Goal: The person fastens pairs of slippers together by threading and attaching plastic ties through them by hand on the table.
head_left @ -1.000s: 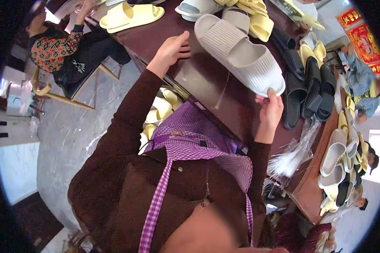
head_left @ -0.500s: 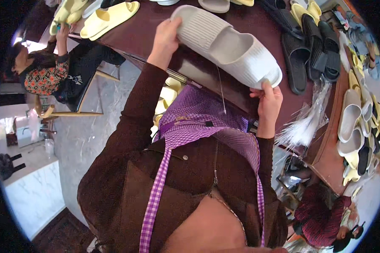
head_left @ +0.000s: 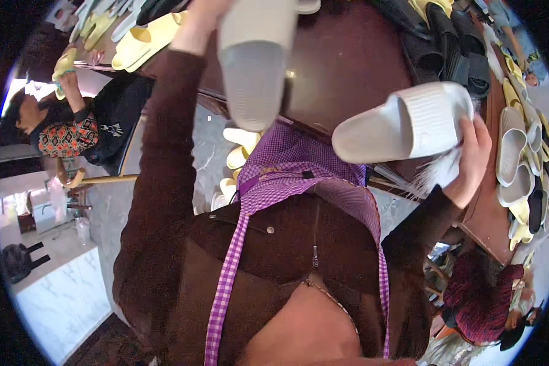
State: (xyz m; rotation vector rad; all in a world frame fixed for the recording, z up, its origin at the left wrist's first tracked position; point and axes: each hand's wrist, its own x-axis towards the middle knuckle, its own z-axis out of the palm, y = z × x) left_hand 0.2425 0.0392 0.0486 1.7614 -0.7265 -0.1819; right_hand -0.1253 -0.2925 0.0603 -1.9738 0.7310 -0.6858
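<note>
Two light grey slide sandals are held apart above the dark red table. My left hand (head_left: 202, 24), at the upper middle, grips the left slide (head_left: 253, 79) near its strap end; its sole points down toward my apron. Part of that hand is blurred and cut by the picture's top edge. On the right, my right hand (head_left: 474, 155) is closed round the strap end of the other slide (head_left: 378, 135), which lies sideways in the air, heel to the left. Some of the right fingers are hidden by the slide.
The dark red table (head_left: 348, 67) lies beneath. Black slides (head_left: 422, 55) are piled at its right, above a bunch of thin white strands (head_left: 436, 174). Yellow slides (head_left: 149, 41) sit at the upper left. Other people (head_left: 67, 131) work to the left and lower right.
The grey slides, nested together between both hands before, are now separated. My left hand has moved up and left with one, my right hand right and down with the other.
</note>
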